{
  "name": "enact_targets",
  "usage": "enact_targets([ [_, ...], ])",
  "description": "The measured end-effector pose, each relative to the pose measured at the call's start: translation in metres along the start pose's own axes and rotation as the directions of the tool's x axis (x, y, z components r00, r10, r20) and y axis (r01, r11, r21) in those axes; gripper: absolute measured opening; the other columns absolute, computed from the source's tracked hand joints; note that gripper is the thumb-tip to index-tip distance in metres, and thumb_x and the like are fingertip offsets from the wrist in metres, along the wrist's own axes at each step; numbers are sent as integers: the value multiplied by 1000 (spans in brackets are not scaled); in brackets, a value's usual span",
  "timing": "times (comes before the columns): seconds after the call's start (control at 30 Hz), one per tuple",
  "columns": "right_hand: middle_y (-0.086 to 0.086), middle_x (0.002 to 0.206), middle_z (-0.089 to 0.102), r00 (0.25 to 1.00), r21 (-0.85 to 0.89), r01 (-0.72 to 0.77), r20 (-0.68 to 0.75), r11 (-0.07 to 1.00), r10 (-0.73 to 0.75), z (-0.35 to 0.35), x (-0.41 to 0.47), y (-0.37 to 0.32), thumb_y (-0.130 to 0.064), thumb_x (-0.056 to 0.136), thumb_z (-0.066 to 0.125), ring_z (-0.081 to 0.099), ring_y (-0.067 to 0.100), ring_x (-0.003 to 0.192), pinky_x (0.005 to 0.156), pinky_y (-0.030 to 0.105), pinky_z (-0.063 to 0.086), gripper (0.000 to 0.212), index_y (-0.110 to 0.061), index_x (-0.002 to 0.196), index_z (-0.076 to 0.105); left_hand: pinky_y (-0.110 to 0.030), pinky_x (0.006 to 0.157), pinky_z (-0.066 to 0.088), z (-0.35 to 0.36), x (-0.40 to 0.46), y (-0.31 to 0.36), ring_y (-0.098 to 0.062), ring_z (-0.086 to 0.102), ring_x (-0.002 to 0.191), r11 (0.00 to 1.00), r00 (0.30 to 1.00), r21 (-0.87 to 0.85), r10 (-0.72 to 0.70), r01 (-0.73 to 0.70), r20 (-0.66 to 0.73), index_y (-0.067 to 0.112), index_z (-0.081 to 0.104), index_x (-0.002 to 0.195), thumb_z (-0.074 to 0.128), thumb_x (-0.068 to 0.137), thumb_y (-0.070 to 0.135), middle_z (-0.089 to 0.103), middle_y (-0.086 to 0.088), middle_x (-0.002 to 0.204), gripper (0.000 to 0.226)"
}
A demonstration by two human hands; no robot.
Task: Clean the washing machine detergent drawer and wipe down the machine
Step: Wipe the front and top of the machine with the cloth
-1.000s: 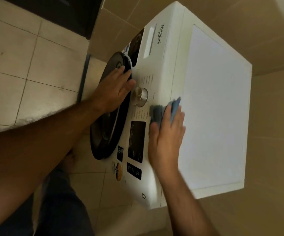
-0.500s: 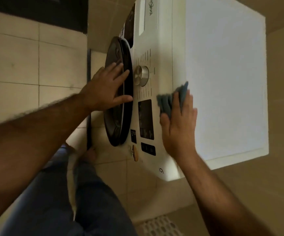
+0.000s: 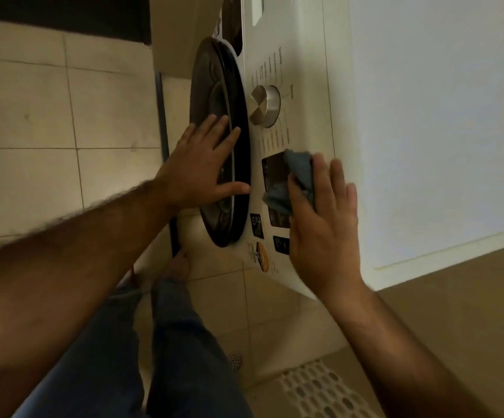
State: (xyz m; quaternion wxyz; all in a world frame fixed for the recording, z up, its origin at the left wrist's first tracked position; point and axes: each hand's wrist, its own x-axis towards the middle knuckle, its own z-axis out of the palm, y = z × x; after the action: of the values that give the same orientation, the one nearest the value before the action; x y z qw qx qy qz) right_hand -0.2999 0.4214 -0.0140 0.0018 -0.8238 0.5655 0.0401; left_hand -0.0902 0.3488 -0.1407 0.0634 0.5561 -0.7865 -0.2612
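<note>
While the left hand (image 3: 197, 170) lies flat with straight fingers on the round black door (image 3: 229, 116), the right hand (image 3: 324, 224) presses a blue cloth (image 3: 300, 176) under its fingertips onto the washing machine (image 3: 305, 86) screen (image 3: 274, 173).

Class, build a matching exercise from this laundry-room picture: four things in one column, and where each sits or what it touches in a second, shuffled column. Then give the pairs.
Things
1. left hand
2. blue cloth
3. silver dial
4. white basket

Places
A. on the floor, near the machine
B. flat on the dark round door
C. under the right hand, over the dark display
D. on the control panel, beyond the display

Pairs: 1-B, 2-C, 3-D, 4-A
</note>
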Motion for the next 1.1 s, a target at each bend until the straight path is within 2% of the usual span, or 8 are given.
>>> enact_targets([
  [0.23,18,161,13,995,-165,-82,-62,983,73,-7,102,-6,-30,97,46,5,40,149,118,61,8,51,-15,146,41,-49,118,2,9,-17,-17,-28,-3,149,999,999,-24,34,-34,19,20,5,155,19,69,91,0,-10,162,113],
  [0.33,15,161,18,999,-199,49,7,979,-49,-7,82,-14,-31,100,40,6,36,150,119,56,7,44,-12,138,50,-48,118,2,5,-22,-24,-28,-3,149,999,999,-22,40,-39,36,19,6,155,18,68,91,0,-10,162,113],
  [0.5,18,141,51,933,-289,350,192,891,-304,-11,22,4,-16,78,71,32,35,139,117,52,4,43,-8,119,66,-49,118,4,5,-31,-34,-28,-1,149,997,997,2,71,-72,33,19,5,154,20,69,92,1,-11,162,114],
  [0.67,16,120,59,961,-381,256,1,889,-276,-17,84,-6,-22,78,72,37,31,116,107,46,21,29,-7,103,70,-49,118,2,5,-36,-49,-27,-5,149,999,998,-18,44,-43,43,20,3,154,19,68,93,-2,-10,162,114],
  [0.77,10,110,59,954,-487,297,110,821,-280,-10,102,-17,-29,80,71,44,33,111,104,45,19,27,-10,99,73,-49,118,2,7,-37,-50,-28,-5,149,999,998,-1,42,-42,49,20,2,154,20,67,92,-3,-11,162,114],
  [0.83,11,118,55,914,-559,399,308,727,-264,-6,87,-27,-33,81,70,44,36,119,113,53,10,37,-13,112,70,-48,118,0,9,-38,-48,-28,-6,149,999,998,-9,52,-52,42,20,2,154,23,69,89,-3,-11,162,112],
  [0.93,18,155,25,832,-604,495,536,625,-142,-2,61,-33,-36,88,56,16,38,145,117,60,-8,62,-12,144,44,-44,116,-5,14,-42,-43,-27,-8,149,998,998,-36,56,-54,36,20,1,154,24,70,88,-5,-10,162,110],
  [1.1,19,161,10,875,-665,411,479,623,-67,22,81,-50,-37,90,22,2,36,150,120,54,-5,70,-8,153,22,-45,117,-4,12,-53,-38,-25,-8,149,999,997,-27,32,-30,71,21,1,155,20,71,86,-6,-9,162,108],
])
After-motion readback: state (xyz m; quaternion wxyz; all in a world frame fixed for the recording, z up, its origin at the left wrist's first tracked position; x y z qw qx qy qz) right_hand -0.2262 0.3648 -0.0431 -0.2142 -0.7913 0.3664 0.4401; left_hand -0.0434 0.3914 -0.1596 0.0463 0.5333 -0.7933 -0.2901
